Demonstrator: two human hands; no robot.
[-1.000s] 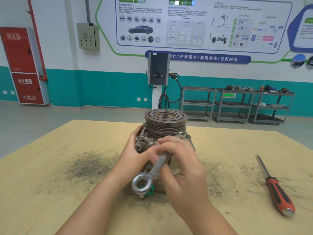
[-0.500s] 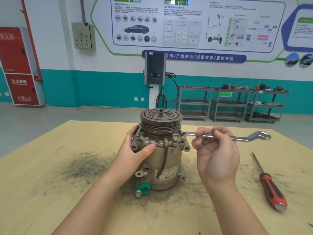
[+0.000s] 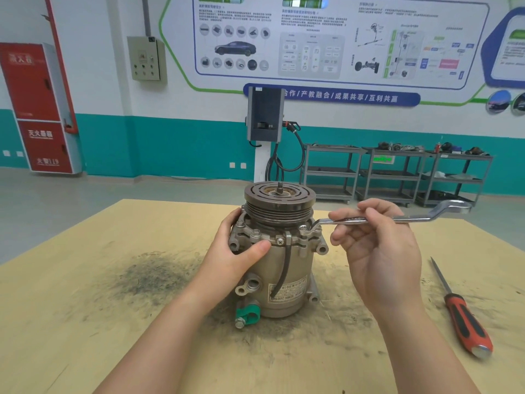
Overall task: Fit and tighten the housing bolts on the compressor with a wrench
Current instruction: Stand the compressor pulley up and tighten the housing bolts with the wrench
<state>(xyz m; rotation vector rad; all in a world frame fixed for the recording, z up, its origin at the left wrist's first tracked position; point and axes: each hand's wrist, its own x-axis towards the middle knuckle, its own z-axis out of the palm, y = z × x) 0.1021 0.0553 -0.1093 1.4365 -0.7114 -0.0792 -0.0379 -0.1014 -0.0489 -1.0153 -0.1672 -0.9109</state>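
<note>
- I count one compressor [image 3: 279, 251], standing upright on its end in the middle of the bench [image 3: 85, 322], pulley face up.
- One wrench [image 3: 392, 218] lies level, its near end set on a housing bolt [image 3: 304, 229] at the right of the flange; its ring end sticks out to the right.
- On the near side of the flange I make out three bolt heads (others may sit behind the pulley, I cannot tell).
- Two hands: my left hand [image 3: 237, 257] grips the compressor body, thumb across the front, fingers wrapped round the back.
- My right hand [image 3: 380, 251] pinches the wrench shaft between curled fingers and thumb, palm towards me.
- One screwdriver [image 3: 463, 317] with a red and black handle lies on the bench, well to the right.
- The bench top is tan board, smudged with a dark gritty patch left of the compressor.
- Beyond: a grey floor, a teal-and-white wall with poster boards, one red cabinet [image 3: 39, 109], three metal shelf racks [image 3: 397, 174].
</note>
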